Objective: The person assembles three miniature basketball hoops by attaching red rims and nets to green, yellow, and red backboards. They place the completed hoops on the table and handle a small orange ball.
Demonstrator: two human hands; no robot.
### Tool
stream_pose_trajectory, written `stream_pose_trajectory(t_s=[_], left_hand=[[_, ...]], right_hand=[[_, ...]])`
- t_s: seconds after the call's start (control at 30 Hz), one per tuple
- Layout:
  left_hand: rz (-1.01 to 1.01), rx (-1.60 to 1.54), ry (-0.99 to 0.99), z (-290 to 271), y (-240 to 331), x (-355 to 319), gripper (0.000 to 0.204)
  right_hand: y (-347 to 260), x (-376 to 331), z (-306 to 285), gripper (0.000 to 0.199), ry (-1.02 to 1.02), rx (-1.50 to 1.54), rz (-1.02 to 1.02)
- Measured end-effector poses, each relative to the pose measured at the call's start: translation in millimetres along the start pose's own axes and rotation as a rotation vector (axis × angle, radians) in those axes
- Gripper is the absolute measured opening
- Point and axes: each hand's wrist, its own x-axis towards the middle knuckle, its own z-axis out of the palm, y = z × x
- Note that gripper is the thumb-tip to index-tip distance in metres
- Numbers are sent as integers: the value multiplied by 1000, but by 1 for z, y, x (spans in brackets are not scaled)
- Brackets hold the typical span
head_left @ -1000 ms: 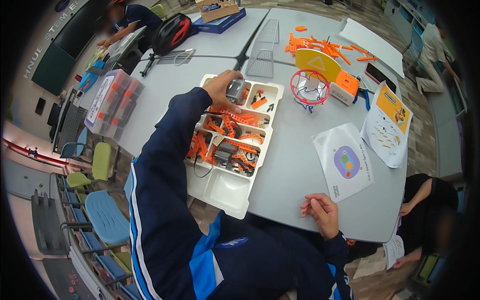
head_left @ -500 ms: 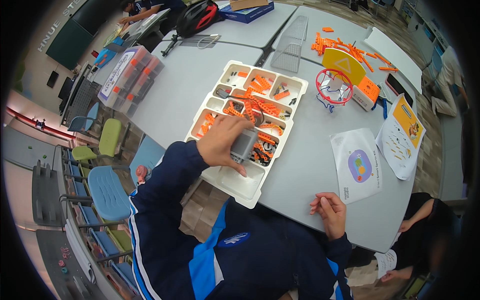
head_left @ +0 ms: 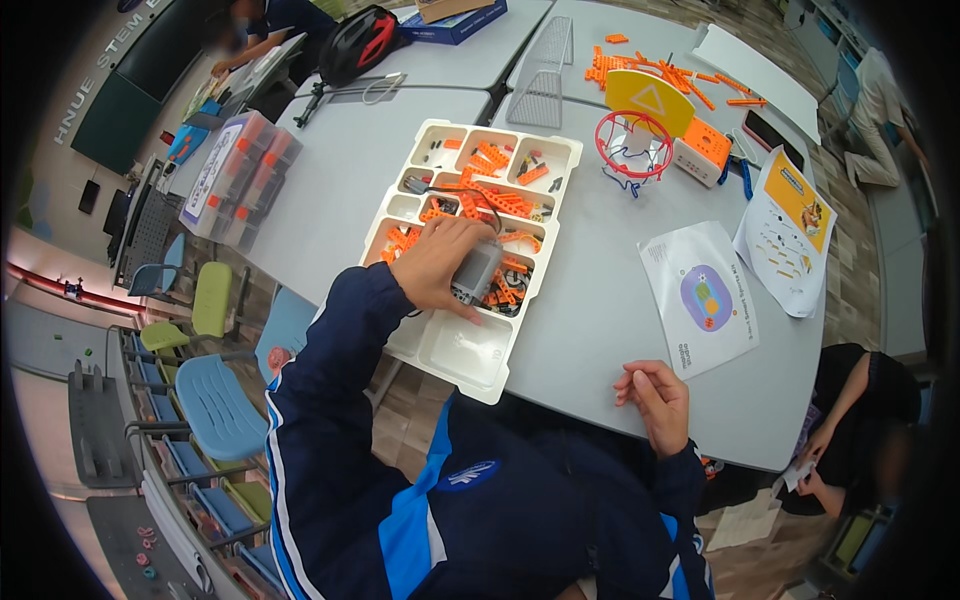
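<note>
My left hand (head_left: 440, 268) reaches over the white compartment tray (head_left: 464, 372) and is closed around a grey box-shaped module (head_left: 478, 271), thumb on its near side. The module is over the tray's near compartments; whether it rests on them I cannot tell. Orange building beams (head_left: 490, 158), small dark connectors and a dark cable lie in the compartments around it. My right hand (head_left: 655, 408) hovers by the table's near edge, fingers loosely curled and apart, with nothing visible in it. Nearest to it is a white printed sheet (head_left: 740, 335) with a purple picture.
A toy basketball hoop (head_left: 635, 145) stands at the right by an orange-and-white block (head_left: 703, 150). Behind it are loose orange beams (head_left: 665, 72) and a mesh holder (head_left: 543, 85). Stacked clear cases (head_left: 240, 180) and a helmet (head_left: 360, 45) are on the left. A person (head_left: 850, 430) sits at the right.
My view has shifted slightly, moving the table leftward in the picture. The left hand keeps hold of the grey module, which appears slightly turned. The right hand stays nearly still.
</note>
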Motion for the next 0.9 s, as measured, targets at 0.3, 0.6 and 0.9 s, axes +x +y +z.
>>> stream_pose_trajectory(t_s=[0.3, 0.6, 0.9], left_hand=[[-117, -43, 299, -57, -34, -73, 110], [-231, -192, 119, -35, -107, -88, 113], [-190, -161, 108, -25, -109, -85, 117]], right_hand=[[-1, 0, 0, 21, 3, -10, 11], [1, 1, 2, 22, 10, 18, -6], [3, 1, 1, 23, 23, 44, -17]])
